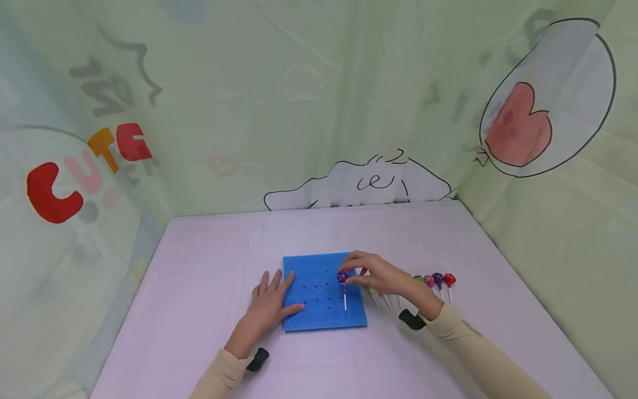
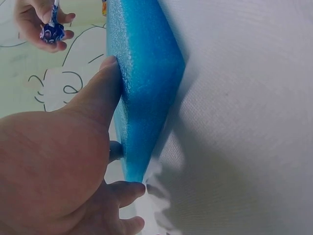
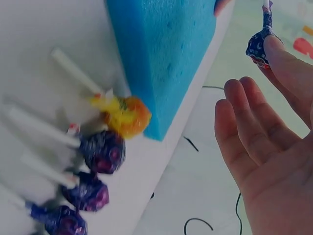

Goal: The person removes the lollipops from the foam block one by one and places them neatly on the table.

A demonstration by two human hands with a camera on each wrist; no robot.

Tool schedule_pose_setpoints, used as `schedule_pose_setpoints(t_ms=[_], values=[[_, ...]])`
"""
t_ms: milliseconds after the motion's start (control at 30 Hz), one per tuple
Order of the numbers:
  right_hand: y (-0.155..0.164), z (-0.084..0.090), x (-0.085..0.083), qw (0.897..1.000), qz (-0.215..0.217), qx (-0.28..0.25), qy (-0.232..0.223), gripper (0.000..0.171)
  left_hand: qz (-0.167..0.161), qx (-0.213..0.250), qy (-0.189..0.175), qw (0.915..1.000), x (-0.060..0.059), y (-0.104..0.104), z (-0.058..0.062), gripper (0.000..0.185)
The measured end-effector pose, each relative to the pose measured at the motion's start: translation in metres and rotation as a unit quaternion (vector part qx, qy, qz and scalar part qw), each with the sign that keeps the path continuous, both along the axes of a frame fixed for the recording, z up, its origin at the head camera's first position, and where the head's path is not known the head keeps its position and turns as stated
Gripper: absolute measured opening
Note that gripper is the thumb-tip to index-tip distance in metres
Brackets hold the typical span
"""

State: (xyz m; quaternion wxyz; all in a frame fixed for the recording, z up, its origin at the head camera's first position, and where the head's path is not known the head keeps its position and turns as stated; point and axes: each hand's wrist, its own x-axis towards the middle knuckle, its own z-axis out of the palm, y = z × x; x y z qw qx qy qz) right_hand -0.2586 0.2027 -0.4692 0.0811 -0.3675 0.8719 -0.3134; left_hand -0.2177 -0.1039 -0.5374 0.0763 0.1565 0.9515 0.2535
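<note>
A blue foam block (image 1: 324, 318) with rows of small holes lies on the table. My left hand (image 1: 268, 303) rests on its left edge, fingers spread, with the thumb on the top face. Above the block's right side, my right hand (image 1: 376, 272) pinches a purple-wrapped lollipop (image 1: 342, 277) by its candy head, the white stick pointing down. In the right wrist view the held lollipop (image 3: 261, 48) sits between thumb and index finger while the other fingers extend. The stick's tip appears near the holes; whether it touches the foam I cannot tell.
Several wrapped lollipops (image 1: 437, 278) lie in a row right of the block, partly hidden by my right forearm. A yellow-orange lollipop (image 3: 128, 116) is nearest the block. Printed curtains (image 1: 309, 111) stand behind and beside the pale table (image 1: 209, 249).
</note>
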Motion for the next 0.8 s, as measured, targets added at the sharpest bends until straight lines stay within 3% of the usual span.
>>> schedule_pose_setpoints(t_ms=[433,800], values=[[0.027,0.004,0.001,0.999,-0.034,0.019,-0.029,0.029,0.0,0.003,0.001,1.0,0.002,0.001,0.004,0.083],[0.046,0.006,0.007,0.999,-0.042,0.017,-0.017,0.027,0.001,-0.003,-0.004,1.0,0.001,0.001,0.005,0.084]])
